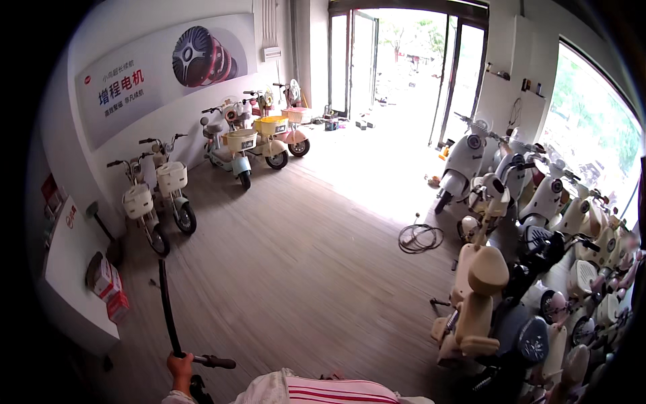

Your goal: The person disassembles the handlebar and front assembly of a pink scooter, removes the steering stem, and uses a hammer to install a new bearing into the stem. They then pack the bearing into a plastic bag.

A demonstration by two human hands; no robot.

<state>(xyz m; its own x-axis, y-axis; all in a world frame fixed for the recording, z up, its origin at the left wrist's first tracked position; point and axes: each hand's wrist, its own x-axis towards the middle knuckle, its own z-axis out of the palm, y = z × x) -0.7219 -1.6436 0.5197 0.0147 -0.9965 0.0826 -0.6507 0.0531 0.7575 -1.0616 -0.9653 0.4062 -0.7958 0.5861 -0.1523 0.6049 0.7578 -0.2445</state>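
My left hand (180,367) is at the lower left with its fingers wrapped round a long black bar (168,310). The bar bends slightly and stretches forward over the floor. Beside the hand, a short side handle with a dark brown grip (219,362) points to the right. What the bar joins below the hand is cut off by the lower edge. White clothing with red stripes (343,390) fills the bottom middle. I cannot see my right hand; a small reddish patch above the clothing is too unclear to name.
Cream electric bikes (173,176) and a scooter with a yellow basket (271,125) line the left wall. Many scooters (464,158) crowd the right. A coiled black cable (420,238) lies mid-floor. A white counter (74,276) and red-white boxes (108,283) stand left; an open doorway (404,67) lies ahead.
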